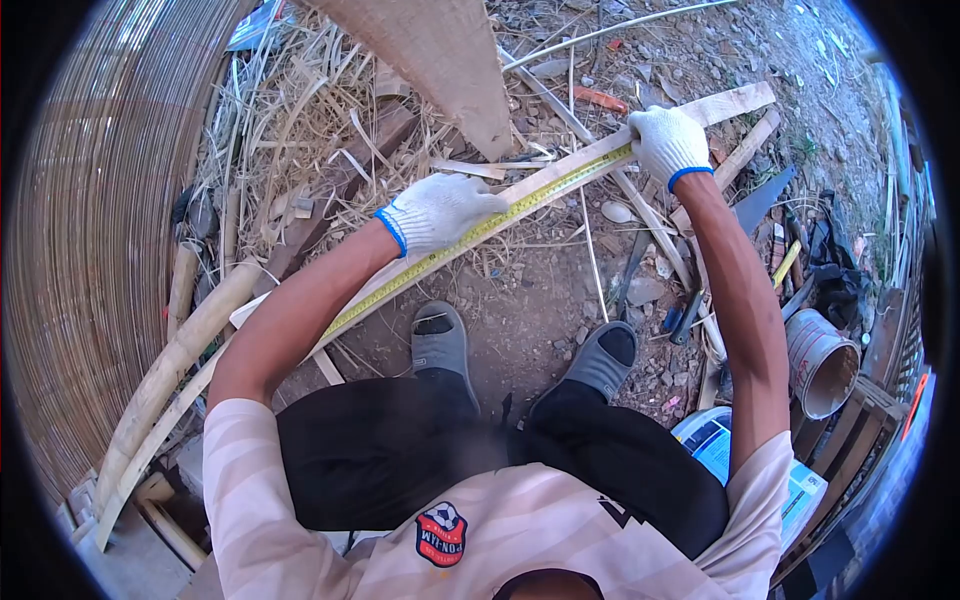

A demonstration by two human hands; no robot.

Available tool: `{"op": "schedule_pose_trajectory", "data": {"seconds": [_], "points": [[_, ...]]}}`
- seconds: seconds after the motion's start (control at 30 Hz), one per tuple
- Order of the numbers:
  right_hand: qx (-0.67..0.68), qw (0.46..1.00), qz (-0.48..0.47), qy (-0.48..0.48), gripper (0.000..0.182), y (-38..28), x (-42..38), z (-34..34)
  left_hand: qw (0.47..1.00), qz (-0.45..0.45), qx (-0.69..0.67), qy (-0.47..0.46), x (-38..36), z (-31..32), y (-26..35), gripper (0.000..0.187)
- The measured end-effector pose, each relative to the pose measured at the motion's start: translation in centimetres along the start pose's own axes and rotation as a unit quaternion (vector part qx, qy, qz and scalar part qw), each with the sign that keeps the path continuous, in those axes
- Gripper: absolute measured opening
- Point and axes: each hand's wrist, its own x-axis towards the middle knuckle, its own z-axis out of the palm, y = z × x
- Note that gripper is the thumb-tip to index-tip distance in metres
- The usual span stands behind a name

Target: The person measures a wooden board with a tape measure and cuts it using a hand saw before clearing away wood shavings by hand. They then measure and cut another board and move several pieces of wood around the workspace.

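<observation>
Left of grips: slatted screen [120, 200], thin ribbed strips. Left hand [440, 215], knit-gloved, closed over pale flat board [740, 103]; yellow ribbon-thin tape measure [565, 184] lies along it beneath and between hands. Board's long axis slants away rightward. Right hand [668, 145], gloved, nearer board's far end, clasps it.

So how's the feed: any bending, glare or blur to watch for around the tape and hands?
Head view: fisheye bending, the slatted screen bowing at left, black corners; faint haze over the trousers; bluish light on the ground at upper right; left hand and right hand fairly clear; tape visible, its figures too small to read reliably.
</observation>
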Motion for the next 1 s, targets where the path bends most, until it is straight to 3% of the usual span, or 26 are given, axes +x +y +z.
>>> {"op": "schedule_pose_trajectory", "data": {"seconds": [0.6, 0.7, 0.8, 1.0], "points": [[-0.004, 0.999, -0.007, -0.034, 0.015, -0.3, 0.0, -1.3, 0.999, 0.013, -0.021, 0.03, -0.6, 1.4, -1.2, 0.034], [0.042, 0.997, -0.054, -0.033, 0.015, 0.6, -0.8, -1.8, 1.0, -0.022, -0.021, 0.004, -0.6, 0.9, -1.0, 0.035], [0.096, 0.989, -0.087, -0.069, 0.017, -0.7, -3.4, -3.8, 0.999, 0.009, -0.035, 0.033, -0.7, 1.9, -2.1, 0.037], [0.199, 0.958, -0.13, -0.16, 0.019, -7.6, -10.7, -8.1, 0.996, -0.012, -0.084, 0.037, -1.4, 2.6, -1.5, 0.038]]}}
